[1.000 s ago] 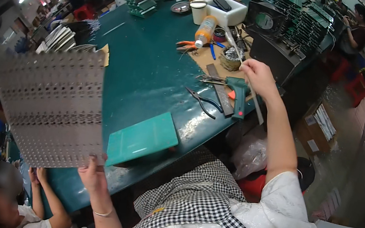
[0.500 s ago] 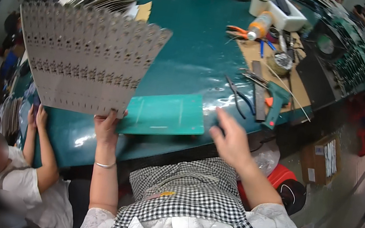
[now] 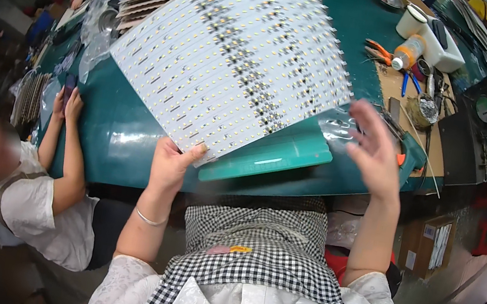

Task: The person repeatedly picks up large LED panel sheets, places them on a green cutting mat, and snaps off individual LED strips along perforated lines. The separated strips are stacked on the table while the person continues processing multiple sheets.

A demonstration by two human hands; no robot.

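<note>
1. Since the half-second-earlier frame, your thin, rectangular panel of joined white strips with small yellow dots (image 3: 224, 77) has been turned: its plain grey-brown back faced you then, its dotted white face does now. It has also swung rightward, across the front of you.
2. Your left hand (image 3: 173, 166) grips the panel at its near corner, thumb on the white face and the fingers mostly hidden beneath. Held by that corner, most of the dotted face stays uncovered, and the slant tips it toward your eyes, probably for easy viewing.
3. Your right hand (image 3: 376, 154) is empty, fingers loose and spread, just beside the panel's right corner; blur there means you cannot tell whether the fingertips touch it.
4. The panel is in the air above the dark green tabletop (image 3: 128, 141), partly hiding the flat teal-green rectangular board (image 3: 285, 158) at the near edge, probably left there to be within easy reach.
5. The green-bodied glue gun (image 3: 413, 155) lies to the right, partly behind your right hand, likely parked there to leave the middle free.
6. Against that earlier frame, your right hand has risen from beside the teal-green board's right end to the panel's corner; your left has kept its hold.
</note>
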